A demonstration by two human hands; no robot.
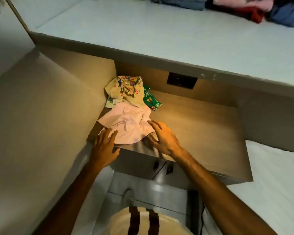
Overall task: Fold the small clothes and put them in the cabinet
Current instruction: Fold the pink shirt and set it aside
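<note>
Two bare hands are down on the wooden bench [202,126], both reaching forward from the near edge with arms stretched out. Left hand [105,146] lies palm-down at the near left corner, fingers [109,135] spread and flat, their tips resting on the near hem of the pale pink small cotton garment [126,124]; nothing is pinched or gripped. Right hand [163,138] sits just beside it, palm-down as well, fingers fanned wide and slightly arched, tips touching the pink garment's right edge, again pressing rather than grasping.

Pink garment lies spread, partly smoothed, along the bench's left side, its lower hem hanging a little over the near edge. Behind it, pushed into the far left corner, sits a crumpled cream garment with colourful cartoon print [127,90], overlapping the pink one's far edge. Touching that on the right, a bunched green printed cloth [151,100]. On the back wall, a dark socket plate [182,80]. Up above, a pale shelf top [143,31] carries a heap of mixed clothes [244,9] at its far right. Below the bench's near edge, grey cabinet doors with dark handles [161,167].
</note>
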